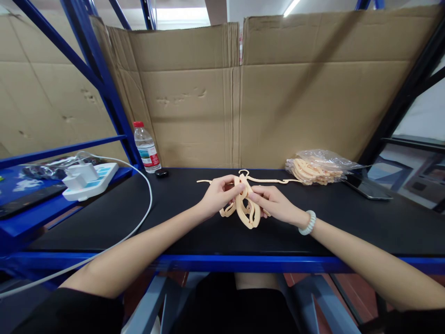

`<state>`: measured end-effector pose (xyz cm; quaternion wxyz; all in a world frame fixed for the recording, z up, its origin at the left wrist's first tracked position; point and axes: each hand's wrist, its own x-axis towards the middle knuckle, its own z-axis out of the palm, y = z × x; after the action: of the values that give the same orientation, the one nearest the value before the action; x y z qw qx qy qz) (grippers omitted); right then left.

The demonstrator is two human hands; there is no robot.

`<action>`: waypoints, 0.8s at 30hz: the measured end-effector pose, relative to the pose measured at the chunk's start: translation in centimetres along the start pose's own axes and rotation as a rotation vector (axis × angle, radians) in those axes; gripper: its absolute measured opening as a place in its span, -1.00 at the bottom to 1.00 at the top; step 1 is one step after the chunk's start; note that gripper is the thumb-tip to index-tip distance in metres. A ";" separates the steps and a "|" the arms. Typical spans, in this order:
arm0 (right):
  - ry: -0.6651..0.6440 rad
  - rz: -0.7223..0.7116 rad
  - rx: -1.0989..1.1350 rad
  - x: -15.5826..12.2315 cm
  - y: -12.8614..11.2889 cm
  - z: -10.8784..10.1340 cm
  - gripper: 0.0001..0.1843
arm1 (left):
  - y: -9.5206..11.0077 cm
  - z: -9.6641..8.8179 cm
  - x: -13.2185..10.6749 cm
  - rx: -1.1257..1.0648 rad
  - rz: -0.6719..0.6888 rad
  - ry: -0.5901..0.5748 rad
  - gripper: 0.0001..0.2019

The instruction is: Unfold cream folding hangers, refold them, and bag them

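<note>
Between both hands is a cream plastic folding hanger (pixel 248 214), its looped arms hanging down close together. My left hand (pixel 222 195) pinches its upper part from the left, thumb laid across the front. From the other side my right hand (pixel 273 202) grips it with thumb and fingers; a pale coiled band circles that wrist. Another cream loop shows under my left hand, and I cannot tell whether it belongs to the same hanger. Just behind the hands, an unfolded cream hanger (pixel 266 180) with a hook lies on the black tabletop (pixel 194 236), partly hidden.
A clear plastic bag of cream hangers (pixel 316 169) lies at the back right beside a dark flat device (pixel 368 186). At the back left stands a water bottle (pixel 146 148) near a small black object (pixel 162 173). A white cable (pixel 150 204) runs from the power strip (pixel 93 181) across the left side.
</note>
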<state>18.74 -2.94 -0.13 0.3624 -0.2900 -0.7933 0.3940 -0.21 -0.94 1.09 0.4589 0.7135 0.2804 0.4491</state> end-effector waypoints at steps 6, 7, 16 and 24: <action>-0.014 0.004 0.042 -0.1 0.0 0.1 -0.57 | 0.3 -0.2 0.0 -0.004 -0.020 -0.016 -0.68; -0.011 0.005 0.042 -0.1 0.0 0.1 -0.57 | 0.3 -0.3 0.0 -0.006 -0.019 -0.017 -0.68; 0.010 -0.006 0.034 0.1 0.0 0.0 -0.54 | 0.6 -0.9 0.6 0.003 -0.039 -0.013 -0.68; 0.249 0.081 0.134 0.1 1.0 -2.4 -0.50 | -0.2 -9.3 3.3 0.097 -0.471 0.031 -0.72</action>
<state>20.72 -1.33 0.08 0.4604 -0.3437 -0.7017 0.4214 -7.11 5.53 3.84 0.5120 0.6425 0.4674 0.3266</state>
